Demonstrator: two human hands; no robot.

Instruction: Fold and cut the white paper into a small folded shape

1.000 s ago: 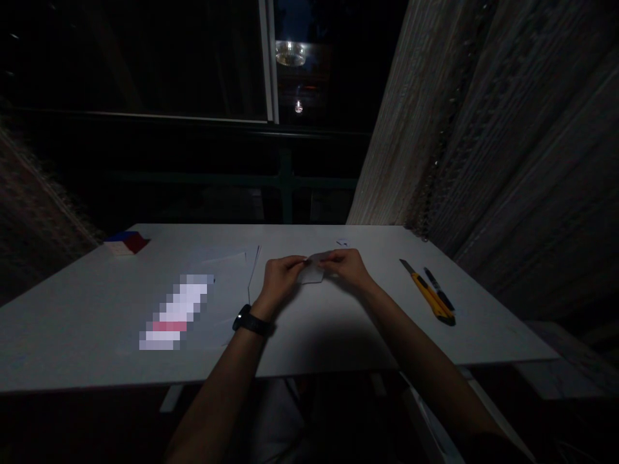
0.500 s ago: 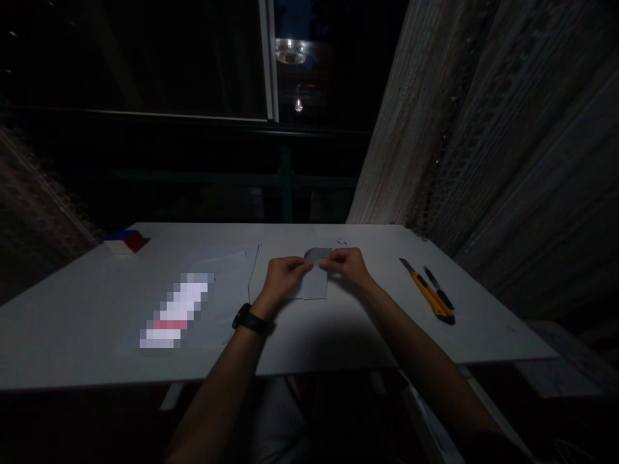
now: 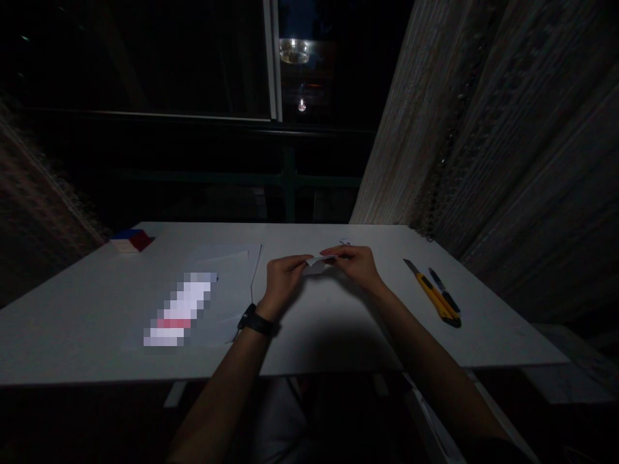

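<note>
A small piece of white paper [image 3: 319,263] is held between my two hands above the middle of the table. My left hand [image 3: 285,278] pinches its left side with thumb and fingertips; a dark watch [image 3: 257,320] is on that wrist. On the other side, my right hand [image 3: 355,265] grips the paper's right edge, fingers along the top. Seen nearly edge-on, the paper looks bent, with a flap hanging toward me. How it is folded I cannot make out.
White paper sheets [image 3: 232,283] lie to the left under a bright, pixelated object [image 3: 181,309]. A blue, red and white cube [image 3: 130,240] sits at the far left. To the right are a yellow box cutter [image 3: 435,296] and a pen [image 3: 443,290]. Behind my right hand lies a small marked scrap [image 3: 345,241].
The paper has tipped from showing its full face to nearly edge-on, its lower part no longer hanging down. My right fingers have shifted over its top edge. The view has swung slightly.
</note>
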